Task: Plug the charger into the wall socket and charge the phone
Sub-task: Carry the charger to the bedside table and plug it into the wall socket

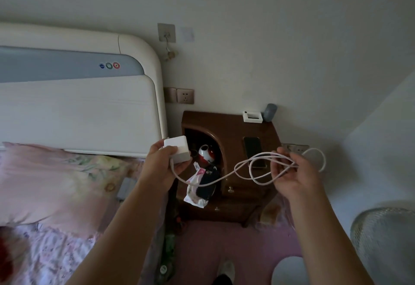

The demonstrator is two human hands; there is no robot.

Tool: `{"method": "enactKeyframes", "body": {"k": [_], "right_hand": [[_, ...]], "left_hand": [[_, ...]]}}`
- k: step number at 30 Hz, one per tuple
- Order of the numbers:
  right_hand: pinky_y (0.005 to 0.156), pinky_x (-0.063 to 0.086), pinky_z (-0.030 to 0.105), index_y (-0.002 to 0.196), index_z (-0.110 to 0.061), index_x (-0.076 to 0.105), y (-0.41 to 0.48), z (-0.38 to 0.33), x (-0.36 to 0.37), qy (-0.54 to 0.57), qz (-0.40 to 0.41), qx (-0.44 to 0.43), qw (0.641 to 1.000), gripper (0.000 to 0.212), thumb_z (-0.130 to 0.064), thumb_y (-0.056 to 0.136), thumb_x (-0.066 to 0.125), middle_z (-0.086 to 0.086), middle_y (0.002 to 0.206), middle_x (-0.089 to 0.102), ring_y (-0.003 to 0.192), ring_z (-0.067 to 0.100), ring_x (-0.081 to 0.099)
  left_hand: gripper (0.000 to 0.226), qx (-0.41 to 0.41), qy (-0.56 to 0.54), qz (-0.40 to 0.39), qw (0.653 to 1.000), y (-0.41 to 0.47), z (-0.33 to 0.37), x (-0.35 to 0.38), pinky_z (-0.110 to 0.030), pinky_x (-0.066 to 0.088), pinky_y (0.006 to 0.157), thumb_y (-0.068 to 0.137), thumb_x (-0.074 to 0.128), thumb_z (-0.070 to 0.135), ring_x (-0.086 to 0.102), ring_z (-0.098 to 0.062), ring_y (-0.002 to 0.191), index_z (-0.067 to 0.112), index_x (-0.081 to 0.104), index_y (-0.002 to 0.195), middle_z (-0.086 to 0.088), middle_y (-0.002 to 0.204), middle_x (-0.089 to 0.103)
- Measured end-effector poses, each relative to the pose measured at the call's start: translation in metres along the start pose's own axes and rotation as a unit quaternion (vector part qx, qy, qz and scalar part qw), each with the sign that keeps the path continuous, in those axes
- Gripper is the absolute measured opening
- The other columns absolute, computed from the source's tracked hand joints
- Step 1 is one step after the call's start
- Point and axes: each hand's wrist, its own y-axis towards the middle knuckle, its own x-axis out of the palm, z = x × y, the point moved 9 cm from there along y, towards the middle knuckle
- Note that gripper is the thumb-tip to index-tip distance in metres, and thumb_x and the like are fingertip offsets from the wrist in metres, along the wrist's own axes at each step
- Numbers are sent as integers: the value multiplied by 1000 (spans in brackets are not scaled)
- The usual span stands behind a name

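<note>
Two hands busy: left hand (162, 161) gripping charger (177, 149), right hand (294, 172) pinching looped cable (258, 163). Wall socket (185, 96) above, just beyond charger, nearer left. Phone (253, 151) flat on nightstand (233, 132) top, near right edge.

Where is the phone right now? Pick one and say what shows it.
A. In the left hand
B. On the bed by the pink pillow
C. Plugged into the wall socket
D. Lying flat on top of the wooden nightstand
D: the phone lies flat on the nightstand, unconnected, while the left hand holds the white charger and the right hand holds the looped cable.
</note>
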Motion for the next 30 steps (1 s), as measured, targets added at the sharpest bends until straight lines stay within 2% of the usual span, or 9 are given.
{"method": "enactKeyframes", "body": {"k": [7, 10, 13, 17, 24, 28, 30], "right_hand": [[80, 56, 34, 108, -10, 58, 65, -25, 43, 11, -15, 29, 999, 17, -10, 92, 54, 10, 96, 72, 98, 23, 69], [82, 56, 35, 110, -9, 59, 89, -39, 58, 1, -25, 35, 999, 19, -11, 91, 55, 10, 98, 73, 96, 23, 69], [82, 56, 35, 114, -9, 59, 114, -51, 70, -5, -34, 45, 998, 24, -12, 91, 55, 10, 100, 73, 96, 23, 70], [78, 56, 34, 114, -10, 59, 139, -55, 78, -10, -34, 60, 998, 24, -12, 90, 56, 10, 104, 73, 96, 22, 70], [72, 55, 32, 108, -11, 60, 175, -49, 92, -25, -25, 82, 996, 18, -13, 91, 55, 7, 91, 73, 89, 21, 71], [74, 56, 33, 104, -10, 61, 192, -46, 104, -20, -26, 87, 996, 15, -12, 91, 56, 8, 86, 74, 87, 20, 72], [75, 56, 33, 105, -9, 61, 201, -46, 113, -16, -28, 85, 996, 16, -11, 90, 56, 8, 84, 74, 86, 19, 72]], "left_hand": [[46, 33, 4, 34, 999, 48, 14, 41, -42, 60, 61, 91, 49, -3, 54, -43, 114, 13, 43, 133, -25, 133, 42], [48, 41, -4, 35, 999, 66, 13, 64, -40, 60, 58, 90, 50, -3, 55, -42, 112, 14, 43, 136, -25, 134, 42], [49, 48, -6, 46, 998, 80, 10, 79, -38, 59, 56, 90, 51, -3, 57, -40, 108, 15, 44, 135, -23, 132, 44], [46, 48, 8, 64, 997, 93, 3, 92, -37, 60, 56, 90, 53, -2, 54, -40, 113, 16, 44, 131, -21, 132, 43], [48, 41, 16, 90, 995, 122, 0, 102, -41, 57, 66, 92, 50, -2, 53, -40, 118, 13, 41, 137, -22, 136, 43], [48, 36, 12, 90, 995, 145, 2, 109, -38, 62, 58, 92, 49, -3, 57, -35, 108, 10, 41, 138, -21, 132, 46], [46, 28, 7, 86, 996, 159, 4, 112, -39, 62, 60, 92, 49, -3, 56, -37, 111, 10, 42, 136, -21, 130, 47]]}}
